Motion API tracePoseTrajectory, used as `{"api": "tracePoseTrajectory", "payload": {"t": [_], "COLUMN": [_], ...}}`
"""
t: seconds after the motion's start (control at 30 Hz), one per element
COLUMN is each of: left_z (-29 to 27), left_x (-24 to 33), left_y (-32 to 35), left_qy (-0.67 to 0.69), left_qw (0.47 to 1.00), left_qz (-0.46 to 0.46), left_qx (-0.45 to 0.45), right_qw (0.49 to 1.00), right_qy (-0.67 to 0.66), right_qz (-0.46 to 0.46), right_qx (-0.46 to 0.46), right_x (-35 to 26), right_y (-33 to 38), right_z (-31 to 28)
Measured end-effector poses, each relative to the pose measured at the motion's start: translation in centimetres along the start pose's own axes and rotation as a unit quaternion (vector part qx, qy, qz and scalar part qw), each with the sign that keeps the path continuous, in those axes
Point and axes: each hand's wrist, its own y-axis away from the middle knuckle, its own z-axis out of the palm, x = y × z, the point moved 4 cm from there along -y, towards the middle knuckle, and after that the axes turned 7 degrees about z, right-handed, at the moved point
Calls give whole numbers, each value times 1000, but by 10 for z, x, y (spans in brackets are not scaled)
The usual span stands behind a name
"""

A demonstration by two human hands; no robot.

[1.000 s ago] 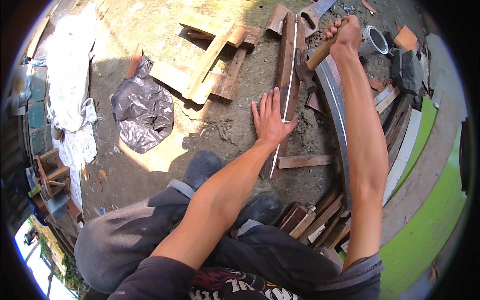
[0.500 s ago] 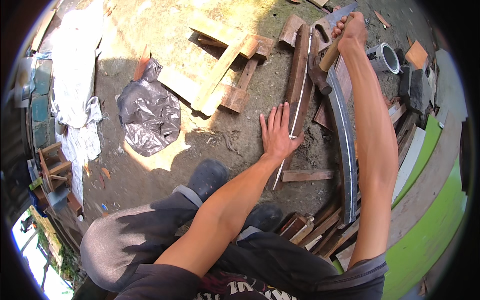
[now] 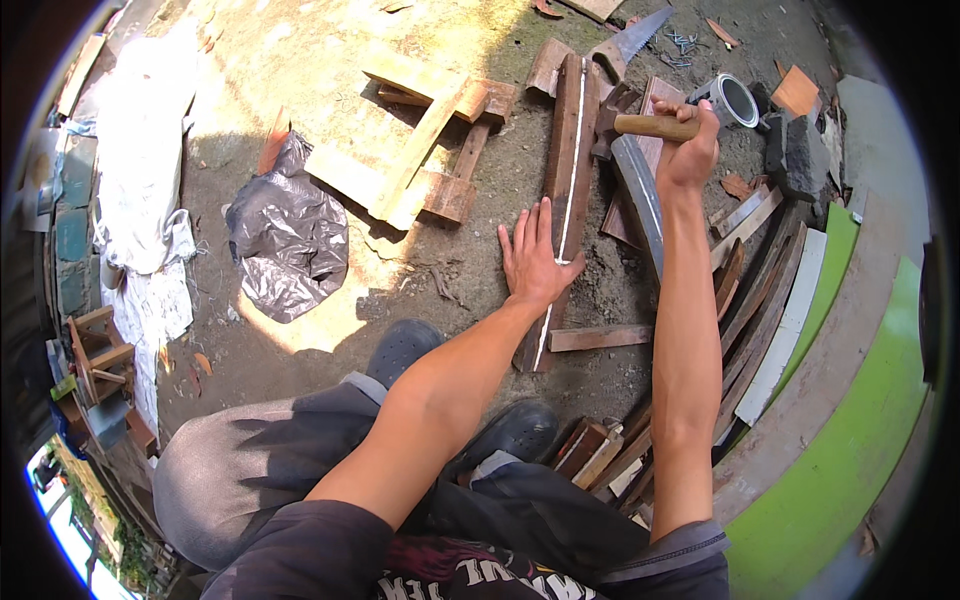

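Surroundings: short batten [image 3: 600, 337] beside the beam's near end; hand saw [image 3: 630, 45], metal can [image 3: 728, 100] and crumpled black plastic bag [image 3: 290, 245] farther out. Beam [image 3: 562, 190]: rough brown wood, white lengthwise line, lying on the ground. Hands apart: left hand [image 3: 536, 265] spread at the beam's edge; right hand [image 3: 690, 150] clamped around the wooden-handled hammer [image 3: 640, 124].

Rough grey-brown ground [image 3: 480, 265], sunlit at the upper left, carries the things. On it lie a crumpled dark-grey plastic bag [image 3: 290, 240] and, just beside that, a pale wooden frame of crossed boards [image 3: 418, 160]. A long dark-brown wooden beam with a white lengthwise line [image 3: 566, 165] stretches across the middle; whether its far end touches the soil is hidden. A short brown wooden strip [image 3: 600, 338] lies beside its near end. Thin grey nails [image 3: 682, 43] are scattered beyond.
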Motion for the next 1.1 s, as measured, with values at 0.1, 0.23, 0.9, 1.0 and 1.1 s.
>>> {"api": "tracePoseTrajectory", "payload": {"t": [0.1,0.23,0.9,1.0,1.1], "left_z": [3,0,-6,-2,5], "left_x": [-2,-3,-8,-3,6], "left_y": [1,2,5,2,1], "left_qy": [-5,-14,-12,0,-4], "left_qw": [1000,1000,1000,1000,1000], "left_qz": [1,1,-14,-3,-7], "left_qx": [9,21,14,7,-22], "right_qw": [986,946,963,957,849], "right_qy": [108,168,270,285,486], "right_qz": [120,276,7,18,208], "right_qx": [27,3,-3,49,17], "right_x": [-19,-40,-14,32,71], "right_y": [28,57,91,92,82], "right_z": [-13,-34,6,-8,-35]}}
